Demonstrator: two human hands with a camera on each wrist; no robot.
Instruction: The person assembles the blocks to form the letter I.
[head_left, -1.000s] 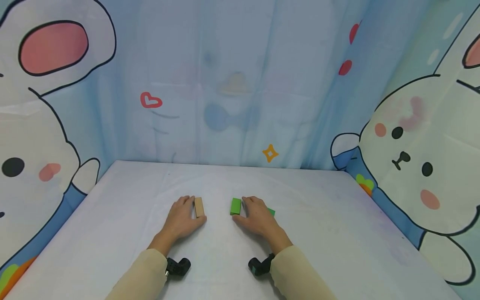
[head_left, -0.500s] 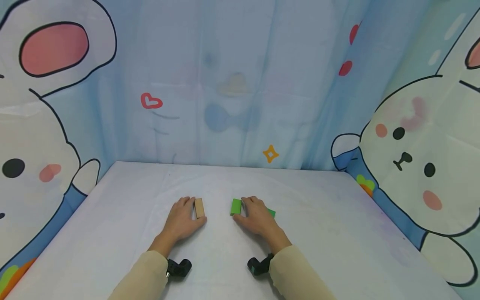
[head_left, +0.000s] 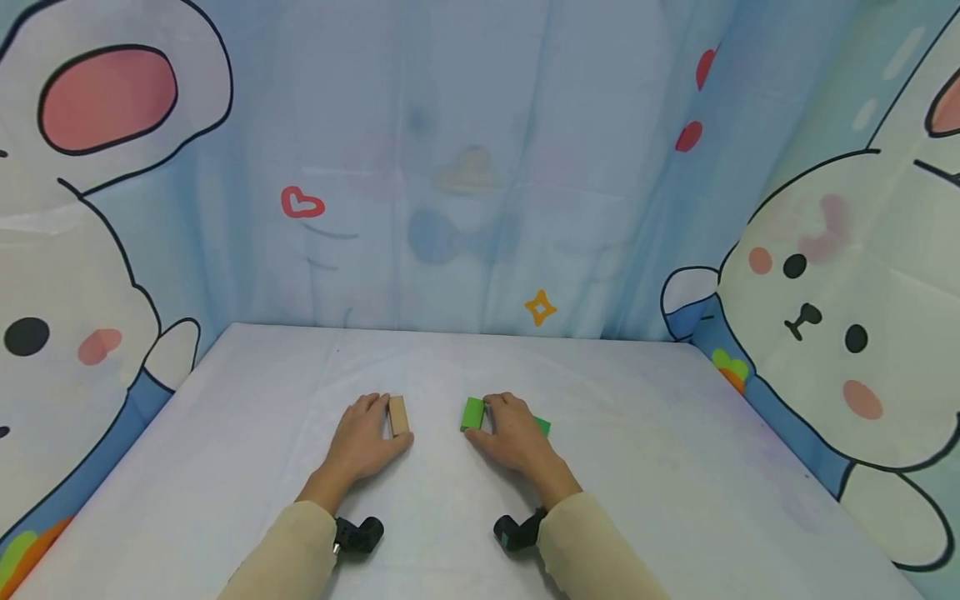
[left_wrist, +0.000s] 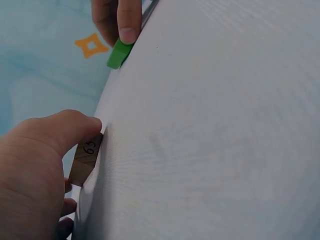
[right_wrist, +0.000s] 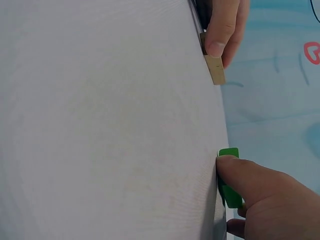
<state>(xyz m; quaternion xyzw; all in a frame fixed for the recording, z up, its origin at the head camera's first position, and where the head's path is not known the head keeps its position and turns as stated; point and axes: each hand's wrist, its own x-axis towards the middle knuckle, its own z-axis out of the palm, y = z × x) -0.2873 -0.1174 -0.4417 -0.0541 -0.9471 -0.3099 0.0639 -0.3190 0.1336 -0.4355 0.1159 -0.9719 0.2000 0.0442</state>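
Note:
My left hand [head_left: 360,442] grips a small wooden block [head_left: 398,416] at its ends, thumb on the near one and fingertips at the far one. Dark handwritten-looking marks show on the block's end [left_wrist: 89,150] in the left wrist view. Opposite it, my right hand [head_left: 516,437] holds a bright green block [head_left: 472,413] the same way; its thumb covers part of the block in the right wrist view. Both blocks are at the white tabletop, with a gap between them. Behind the right hand a second green piece [head_left: 542,426] peeks out, mostly hidden.
A white cloth covers the table [head_left: 630,467]. Behind it hangs a pale blue curtain [head_left: 465,108] with cartoon rabbits. Black wrist cameras [head_left: 358,535] sit at both beige sleeves [head_left: 288,550], close over the cloth.
The green block's far end has turned very slightly to the right. Both hands otherwise stay in place with their blocks.

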